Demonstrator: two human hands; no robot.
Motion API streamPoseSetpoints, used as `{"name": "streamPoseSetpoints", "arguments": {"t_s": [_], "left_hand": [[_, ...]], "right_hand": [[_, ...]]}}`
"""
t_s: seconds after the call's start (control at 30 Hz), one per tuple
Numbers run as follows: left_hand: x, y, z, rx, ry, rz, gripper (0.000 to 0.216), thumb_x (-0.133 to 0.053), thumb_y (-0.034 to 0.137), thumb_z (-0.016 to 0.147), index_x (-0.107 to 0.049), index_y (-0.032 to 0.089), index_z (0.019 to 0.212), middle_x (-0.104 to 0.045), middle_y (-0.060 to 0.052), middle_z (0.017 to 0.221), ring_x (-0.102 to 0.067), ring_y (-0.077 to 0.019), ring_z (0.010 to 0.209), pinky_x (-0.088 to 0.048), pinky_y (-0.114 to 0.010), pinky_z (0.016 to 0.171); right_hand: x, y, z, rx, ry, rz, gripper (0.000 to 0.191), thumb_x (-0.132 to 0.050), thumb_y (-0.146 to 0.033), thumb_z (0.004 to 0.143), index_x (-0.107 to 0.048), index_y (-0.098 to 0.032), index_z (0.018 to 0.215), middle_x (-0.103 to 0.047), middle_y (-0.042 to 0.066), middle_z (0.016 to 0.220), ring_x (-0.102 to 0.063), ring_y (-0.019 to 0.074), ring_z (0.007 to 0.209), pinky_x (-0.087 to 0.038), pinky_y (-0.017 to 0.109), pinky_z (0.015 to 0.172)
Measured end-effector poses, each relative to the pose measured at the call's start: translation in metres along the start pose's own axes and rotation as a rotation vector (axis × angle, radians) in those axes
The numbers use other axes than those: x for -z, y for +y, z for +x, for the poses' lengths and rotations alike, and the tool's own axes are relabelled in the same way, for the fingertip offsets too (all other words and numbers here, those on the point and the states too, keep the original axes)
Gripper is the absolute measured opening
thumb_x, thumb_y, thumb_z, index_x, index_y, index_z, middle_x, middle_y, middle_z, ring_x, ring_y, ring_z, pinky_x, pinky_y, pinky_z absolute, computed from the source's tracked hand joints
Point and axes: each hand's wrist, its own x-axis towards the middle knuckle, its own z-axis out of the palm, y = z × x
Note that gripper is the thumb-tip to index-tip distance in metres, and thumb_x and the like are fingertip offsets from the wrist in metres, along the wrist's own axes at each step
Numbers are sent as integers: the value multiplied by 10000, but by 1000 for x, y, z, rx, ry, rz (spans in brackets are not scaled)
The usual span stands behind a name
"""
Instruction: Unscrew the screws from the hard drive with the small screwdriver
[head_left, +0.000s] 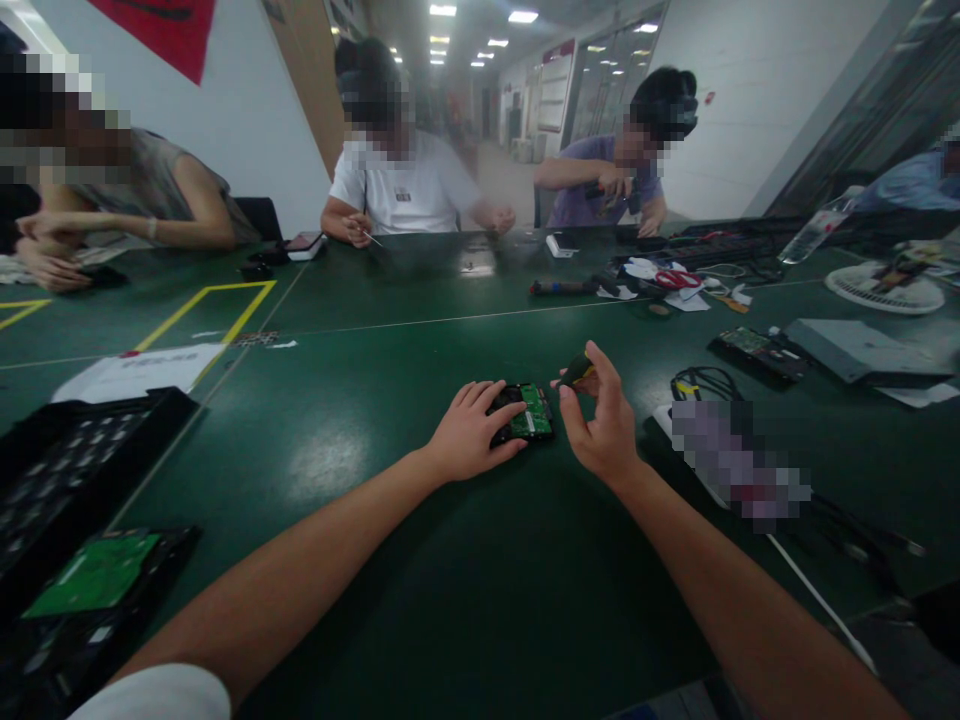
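A hard drive (537,412) lies on the green table with its green circuit board facing up. My left hand (474,432) presses over its left side, fingers on the board and thumb along the near edge, covering that part. Just right of the drive, my right hand (604,428) is raised and grips a screwdriver (576,369) by its dark handle with yellow marks. The handle slants, and I cannot make out its shaft or tip.
At the left are a black tray (71,470), a green circuit board (97,572) and white paper (142,368). To the right sit a second drive (757,355), a grey metal box (862,350), cables (705,383) and a bottle (819,226). Several people sit across the table.
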Motion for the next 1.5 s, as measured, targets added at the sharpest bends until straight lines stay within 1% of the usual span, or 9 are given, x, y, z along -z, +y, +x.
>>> {"name": "streamPoseSetpoints", "arguments": {"t_s": [0.1,0.3,0.5,0.73,0.93,1.03,1.2,1.4,1.5], "left_hand": [[0,0,0,0,3,-6,620,-632,605,1001,-614,269,1521,-449,-166,1663,-430,-413,1520,-331,-663,1258],[1,0,0,2,-2,-9,614,-624,599,1007,-609,269,1525,-443,-173,1666,-424,-415,1523,-334,-670,1254],[1,0,0,0,-3,1,621,-622,609,1006,-608,268,1524,-439,-168,1665,-421,-411,1523,-335,-657,1257],[-2,-2,0,6,-11,2,626,-626,609,1003,-603,275,1532,-430,-160,1673,-419,-410,1526,-321,-655,1266],[-1,-2,0,2,-2,4,611,-616,601,1012,-606,275,1528,-445,-159,1663,-423,-409,1523,-334,-655,1258],[-1,-2,0,-2,1,1,622,-622,605,1008,-602,272,1532,-446,-161,1662,-420,-411,1524,-329,-656,1259],[-1,-1,0,2,-6,-7,616,-622,606,1009,-603,277,1530,-433,-155,1672,-412,-410,1530,-325,-658,1261],[-1,-1,0,-2,4,-16,611,-636,590,1004,-608,275,1526,-443,-161,1671,-423,-421,1518,-341,-673,1245],[-1,-1,0,0,5,-14,617,-640,593,1000,-604,279,1530,-445,-159,1668,-424,-416,1519,-341,-668,1247]], "right_hand": [[-1,1,-1,4,18,-6,709,-613,-261,1044,-297,-325,1676,-578,149,1577,-752,292,1199,-698,501,954],[-1,2,0,18,58,-46,729,-673,-310,1021,-321,-331,1659,-612,144,1530,-780,252,1014,-712,465,873],[0,0,1,-5,4,-16,705,-596,-271,1052,-283,-317,1683,-587,155,1565,-775,264,1099,-686,489,964],[-1,2,0,-7,54,-53,716,-680,-323,1018,-346,-303,1651,-644,143,1471,-758,241,968,-701,463,889],[0,2,0,-15,-7,-2,699,-575,-277,1066,-265,-325,1691,-589,150,1560,-764,262,1099,-677,501,976],[-1,4,-1,-22,11,1,713,-598,-286,1058,-267,-328,1689,-563,149,1588,-757,273,1141,-681,499,969],[-1,3,0,6,59,-45,745,-696,-320,1012,-328,-325,1659,-597,143,1533,-755,269,1085,-701,463,887],[2,-1,2,-3,-6,-29,661,-558,-285,1075,-294,-330,1680,-609,143,1534,-769,263,1097,-682,496,971],[1,-1,2,-21,35,-33,687,-623,-304,1050,-321,-328,1667,-636,139,1492,-773,257,1059,-692,481,938]]}}
